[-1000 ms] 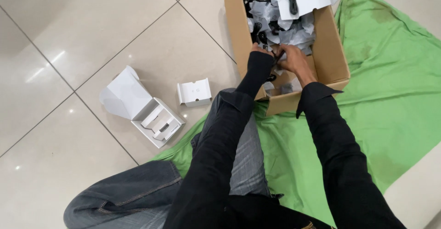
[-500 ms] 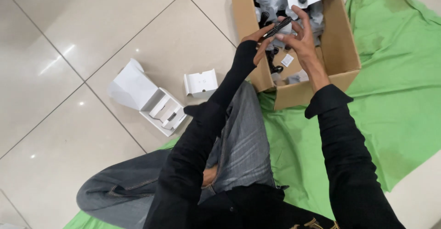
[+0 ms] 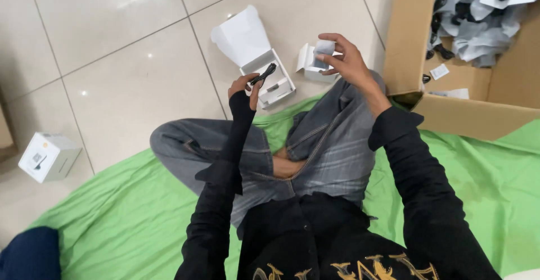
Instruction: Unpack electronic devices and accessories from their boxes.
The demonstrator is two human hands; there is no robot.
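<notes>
We are pinching small black part (image 3: 263,74) in left hand (image 3: 244,87) fingers, frame centre, over open white box (image 3: 269,78). Right hand (image 3: 344,61) fingers gripping small grey packet (image 3: 324,49). Risk: loose pinch letting part drop onto floor tiles (image 3: 124,61).

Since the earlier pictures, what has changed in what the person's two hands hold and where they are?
Both hands left the cardboard box. The left hand now holds a small black part over the open white box; the right hand holds a pale packet. The green cloth and white boxes stayed on the floor.
</notes>
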